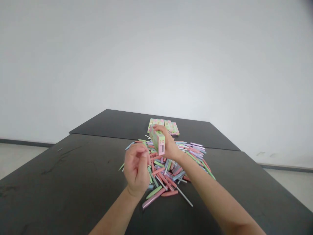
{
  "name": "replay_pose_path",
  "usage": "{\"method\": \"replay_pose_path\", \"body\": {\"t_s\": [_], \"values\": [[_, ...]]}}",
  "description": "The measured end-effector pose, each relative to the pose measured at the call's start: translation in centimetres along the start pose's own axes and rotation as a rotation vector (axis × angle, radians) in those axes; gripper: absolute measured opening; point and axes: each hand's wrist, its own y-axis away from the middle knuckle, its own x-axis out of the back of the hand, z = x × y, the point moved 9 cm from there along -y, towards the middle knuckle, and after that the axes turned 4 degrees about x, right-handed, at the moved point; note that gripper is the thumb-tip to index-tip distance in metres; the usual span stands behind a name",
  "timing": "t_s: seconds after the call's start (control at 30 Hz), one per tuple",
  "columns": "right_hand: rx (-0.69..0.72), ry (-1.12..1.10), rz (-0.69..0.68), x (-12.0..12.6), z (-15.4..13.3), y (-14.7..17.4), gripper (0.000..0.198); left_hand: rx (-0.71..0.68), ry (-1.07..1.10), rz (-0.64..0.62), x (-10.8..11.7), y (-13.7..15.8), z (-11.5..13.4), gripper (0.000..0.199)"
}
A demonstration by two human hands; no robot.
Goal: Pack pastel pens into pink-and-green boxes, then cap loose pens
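Observation:
My right hand (168,142) is wrapped round a small pink and green cardboard box (157,141), held tilted above a heap of pens. One narrow end of the box, with a dark printed label, faces me. Just left of it, my left hand (137,166) is closed, its fingers curled in towards the thumb; whatever lies between the fingertips, if anything, I cannot make out. Beneath both hands spreads the heap of slim pastel pens and pen parts (168,176) in red, green, blue and purple, partly hidden by the hands.
Several matching boxes (167,124) lie side by side behind the heap, on the far section of the black table (85,169). A seam crosses the table between its near and far sections. Behind it stands a plain white wall (156,58).

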Motion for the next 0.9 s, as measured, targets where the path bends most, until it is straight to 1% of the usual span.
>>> {"method": "replay_pose_path", "body": {"t_s": [0.03,0.07,0.13,0.17,0.23,0.3,0.43,0.5,0.57,0.63,0.67,0.7,0.77,0.8,0.83,0.87,0.9], "values": [[-0.024,-0.013,0.037,1.1,-0.3,1.0,0.066,0.068,-0.011,0.015,0.0,-0.3,-1.0,0.006],[-0.041,-0.017,0.065,2.0,-0.7,1.9,0.068,0.169,-0.050,0.024,0.0,-0.5,-2.4,0.007],[-0.045,0.015,0.074,2.7,-1.4,3.3,0.067,0.414,-0.149,-0.012,-0.3,-0.2,-5.8,0.015],[-0.034,0.047,0.059,2.7,-1.6,3.8,0.064,0.536,-0.148,-0.063,-0.7,0.3,-7.5,0.022],[-0.002,0.136,-0.002,2.1,-1.8,4.4,0.057,0.736,-0.044,-0.190,-1.9,1.5,-10.2,0.037],[0.040,0.232,-0.084,1.4,-1.7,4.5,0.056,0.853,0.077,-0.287,-2.8,2.6,-11.6,0.046],[0.133,0.365,-0.271,-0.2,-0.9,4.2,0.063,1.014,0.202,-0.338,-3.1,3.7,-12.2,0.048],[0.153,0.395,-0.318,-0.5,-0.5,4.1,0.066,1.063,0.259,-0.342,-3.3,3.8,-11.9,0.054],[0.155,0.393,-0.325,-0.5,-0.5,4.0,0.069,1.049,0.291,-0.334,-3.4,3.6,-11.5,0.060],[0.124,0.355,-0.260,-0.1,-0.6,4.0,0.069,0.989,0.292,-0.310,-3.5,3.0,-11.2,0.061],[0.082,0.324,-0.185,0.5,-0.6,4.0,0.067,0.956,0.282,-0.300,-3.4,2.7,-11.1,0.060],[0.015,0.285,-0.078,1.4,-0.5,4.1,0.064,0.924,0.269,-0.296,-3.3,2.5,-11.0,0.060],[-0.178,0.169,0.175,3.4,0.3,4.7,0.054,0.873,0.246,-0.320,-3.4,2.2,-10.9,0.060],[-0.282,0.083,0.279,4.1,0.9,5.3,0.049,0.852,0.240,-0.341,-3.4,2.1,-10.8,0.060],[-0.373,-0.020,0.349,4.3,1.5,5.7,0.044,0.835,0.240,-0.367,-3.5,2.1,-10.8,0.059],[-0.439,-0.133,0.385,4.2,1.8,5.9,0.040,0.825,0.243,-0.398,-3.6,2.2,-10.8,0.058],[-0.476,-0.241,0.396,3.9,1.9,5.9,0.036,0.818,0.249,-0.427,-3.7,2.3,-10.8,0.057]]}}
